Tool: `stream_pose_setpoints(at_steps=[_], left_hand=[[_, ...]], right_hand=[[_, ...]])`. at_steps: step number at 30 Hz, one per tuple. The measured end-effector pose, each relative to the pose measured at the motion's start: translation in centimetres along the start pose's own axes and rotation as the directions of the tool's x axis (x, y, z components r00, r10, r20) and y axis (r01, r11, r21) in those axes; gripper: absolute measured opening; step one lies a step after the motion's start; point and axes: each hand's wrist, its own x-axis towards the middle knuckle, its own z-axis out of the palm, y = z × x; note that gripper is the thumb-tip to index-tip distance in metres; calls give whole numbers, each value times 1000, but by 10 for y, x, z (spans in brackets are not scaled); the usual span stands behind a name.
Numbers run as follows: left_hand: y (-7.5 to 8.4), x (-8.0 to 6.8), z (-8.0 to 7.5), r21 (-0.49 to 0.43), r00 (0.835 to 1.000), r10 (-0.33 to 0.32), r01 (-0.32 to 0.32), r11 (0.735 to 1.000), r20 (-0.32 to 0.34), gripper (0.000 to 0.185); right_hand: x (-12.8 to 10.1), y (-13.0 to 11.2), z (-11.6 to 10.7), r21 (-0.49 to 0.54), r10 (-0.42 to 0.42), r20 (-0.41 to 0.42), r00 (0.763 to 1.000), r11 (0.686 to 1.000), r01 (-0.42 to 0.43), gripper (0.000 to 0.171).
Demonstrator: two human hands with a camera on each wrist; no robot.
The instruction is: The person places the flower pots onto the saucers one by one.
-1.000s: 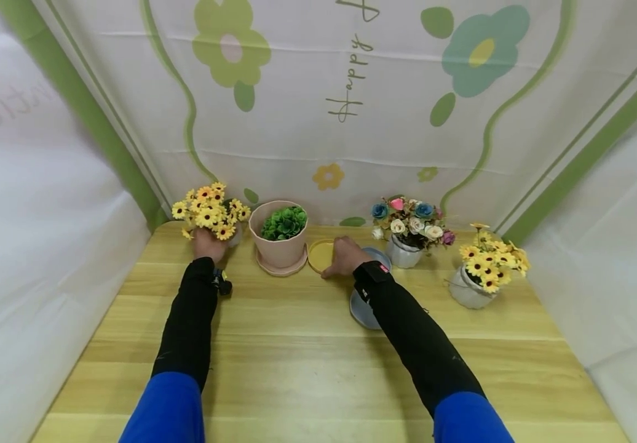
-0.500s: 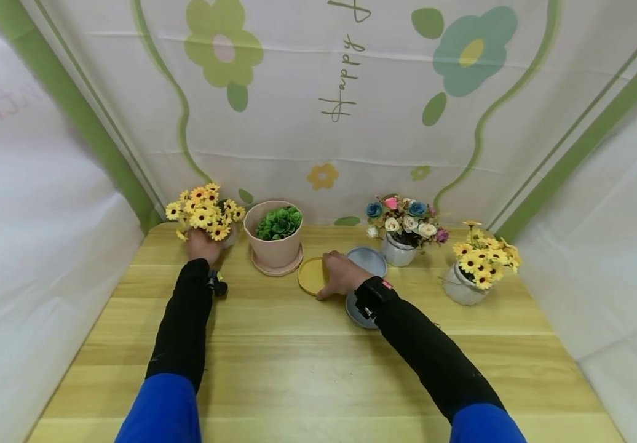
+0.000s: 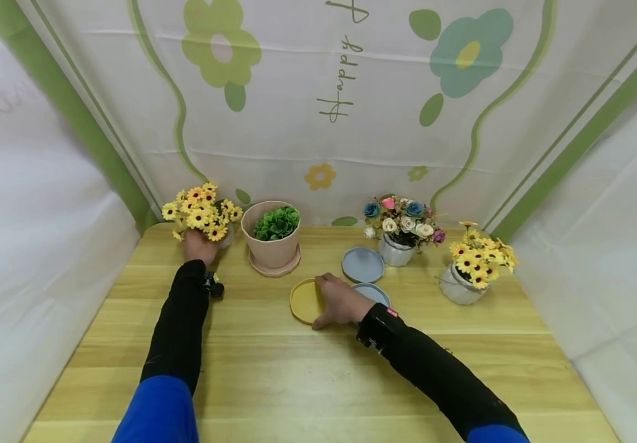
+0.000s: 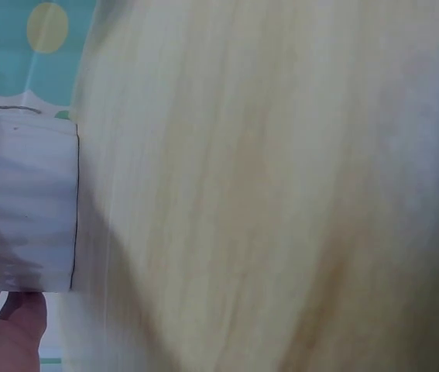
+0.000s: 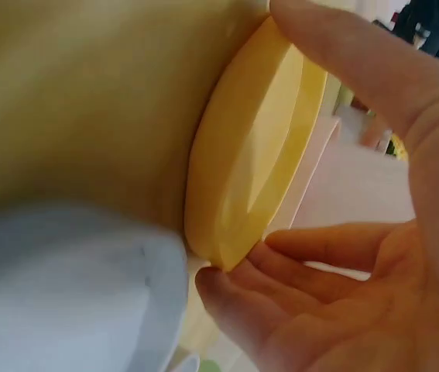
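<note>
Wood-grain table, floral backdrop behind. Right hand pinches the yellow saucer at table centre, thumb and fingers curled on its rim. Left hand grips the white sunflower pot far left, steadying it upright.

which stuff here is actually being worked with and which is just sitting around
In hand:
- yellow saucer, gripped at its rim by the right hand
- yellow daisy pot, held by the left hand

Lying about:
- pink pot of green leaves
- two grey-blue saucers
- mixed rose pot
- second daisy pot
</note>
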Motion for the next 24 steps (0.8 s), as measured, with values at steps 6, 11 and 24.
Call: stream_pose_setpoints(at_steps=[6,11,24], left_hand=[[4,-6,-3,74,999,-46,46,996,7,80],[6,-10,-4,165,997,-60,65,984,-38,72],[6,-16,-15,214,993,-106,116,970,-61,68]], right_hand=[[-22,-2,14,36,-32,-53,998,999,34,111],[-39,-4,24,77,-28,-63,998,996,33,115],[-66,-11,45,79,-61,-88,994,995,68,115]])
